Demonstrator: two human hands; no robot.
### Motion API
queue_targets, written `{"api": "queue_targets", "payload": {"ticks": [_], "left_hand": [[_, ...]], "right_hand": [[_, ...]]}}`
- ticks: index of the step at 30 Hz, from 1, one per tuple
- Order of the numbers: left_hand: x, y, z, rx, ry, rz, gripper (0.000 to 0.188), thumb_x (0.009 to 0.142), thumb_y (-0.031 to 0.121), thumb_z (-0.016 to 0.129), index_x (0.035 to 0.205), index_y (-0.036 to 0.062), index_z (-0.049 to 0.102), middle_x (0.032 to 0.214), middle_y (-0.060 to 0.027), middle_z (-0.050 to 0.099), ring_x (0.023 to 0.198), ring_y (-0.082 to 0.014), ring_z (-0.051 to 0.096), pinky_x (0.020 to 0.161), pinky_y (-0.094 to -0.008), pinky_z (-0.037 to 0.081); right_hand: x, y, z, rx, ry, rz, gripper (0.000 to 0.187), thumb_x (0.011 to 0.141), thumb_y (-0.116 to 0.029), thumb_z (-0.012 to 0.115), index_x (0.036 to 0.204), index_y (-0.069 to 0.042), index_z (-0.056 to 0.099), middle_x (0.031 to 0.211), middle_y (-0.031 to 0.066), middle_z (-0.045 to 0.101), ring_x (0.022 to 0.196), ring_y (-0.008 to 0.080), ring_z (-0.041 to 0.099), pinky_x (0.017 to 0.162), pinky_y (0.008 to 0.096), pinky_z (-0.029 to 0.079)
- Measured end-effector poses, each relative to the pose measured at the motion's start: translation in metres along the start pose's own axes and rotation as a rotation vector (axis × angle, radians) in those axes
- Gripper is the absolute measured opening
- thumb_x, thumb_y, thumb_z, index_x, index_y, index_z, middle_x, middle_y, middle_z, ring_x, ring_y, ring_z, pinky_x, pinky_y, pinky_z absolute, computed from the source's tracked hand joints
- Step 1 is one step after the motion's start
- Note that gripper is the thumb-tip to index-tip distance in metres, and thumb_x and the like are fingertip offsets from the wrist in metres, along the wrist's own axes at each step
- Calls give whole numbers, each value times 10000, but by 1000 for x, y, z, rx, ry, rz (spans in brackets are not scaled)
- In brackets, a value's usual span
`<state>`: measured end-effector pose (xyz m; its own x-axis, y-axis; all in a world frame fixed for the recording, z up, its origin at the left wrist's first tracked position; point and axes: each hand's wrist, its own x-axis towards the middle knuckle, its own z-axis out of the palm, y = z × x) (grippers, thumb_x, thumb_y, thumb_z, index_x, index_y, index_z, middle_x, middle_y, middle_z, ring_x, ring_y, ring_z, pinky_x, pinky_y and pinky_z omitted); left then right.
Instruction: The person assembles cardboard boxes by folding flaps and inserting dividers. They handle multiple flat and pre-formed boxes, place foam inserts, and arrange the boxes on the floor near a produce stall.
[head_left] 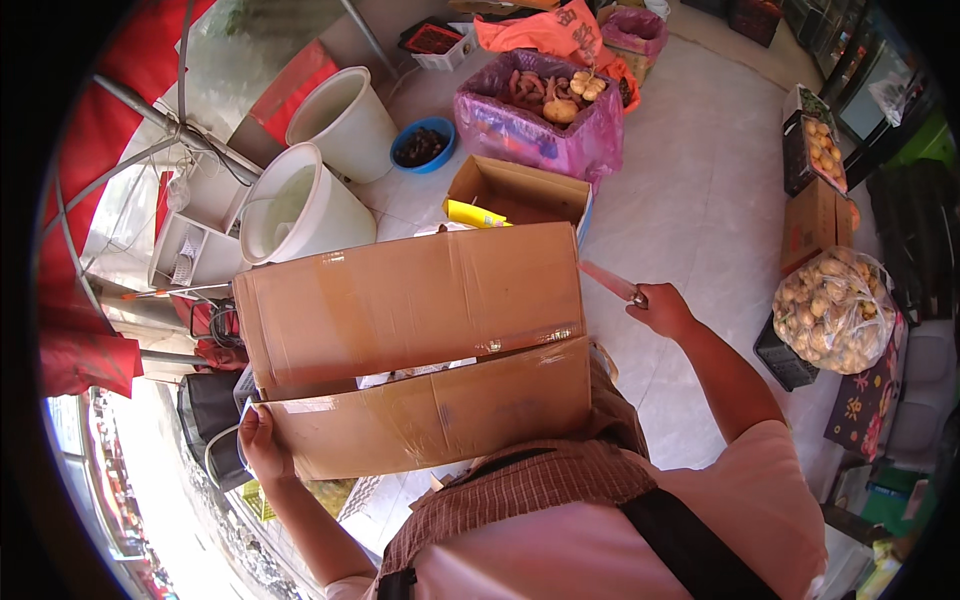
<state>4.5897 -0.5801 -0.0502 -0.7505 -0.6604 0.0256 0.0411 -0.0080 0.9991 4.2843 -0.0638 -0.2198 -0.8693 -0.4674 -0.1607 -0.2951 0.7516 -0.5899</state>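
Observation:
A large brown cardboard box point(420, 300) stands in front of me, its two long top flaps spread apart with a narrow gap between them. Something whitish shows inside through the gap; most of the contents are hidden. My left hand point(265, 447) grips the left corner of the nearer flap point(470, 405), fingers closed round its edge. Off the box's right side, my right hand point(662, 308) is closed on the handle of a knife point(608, 281). The blade points left toward the box's far right corner, and I cannot tell whether it touches the cardboard.
Beyond the box stand an open carton point(560, 195) with a yellow packet point(475, 214), a purple-lined crate point(535, 140) of root vegetables, a blue basin point(422, 145) and two white tubs point(330, 215). To the right, a bag of round produce point(835, 310) sits on a black crate point(785, 355).

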Motion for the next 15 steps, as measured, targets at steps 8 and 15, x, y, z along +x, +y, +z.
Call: {"api": "queue_targets", "payload": {"ticks": [8,15], "left_hand": [[8,-18,0,31,1,-66,156,946,135,498,939,20,602,892,-35,641,802,-96,571,764,-246,444],[-4,-12,19,96,-59,163,165,936,171,532,911,19,589,830,3,599,749,-72,505,724,-231,404]], "right_hand": [[-47,25,62,-79,-222,-31,224,767,-262,644,904,-88,613,789,131,638,778,330,612,673,419,482],[-108,68,100,-252,-315,-44,186,776,-243,637,880,-94,595,785,122,623,802,316,611,685,422,478]]}}
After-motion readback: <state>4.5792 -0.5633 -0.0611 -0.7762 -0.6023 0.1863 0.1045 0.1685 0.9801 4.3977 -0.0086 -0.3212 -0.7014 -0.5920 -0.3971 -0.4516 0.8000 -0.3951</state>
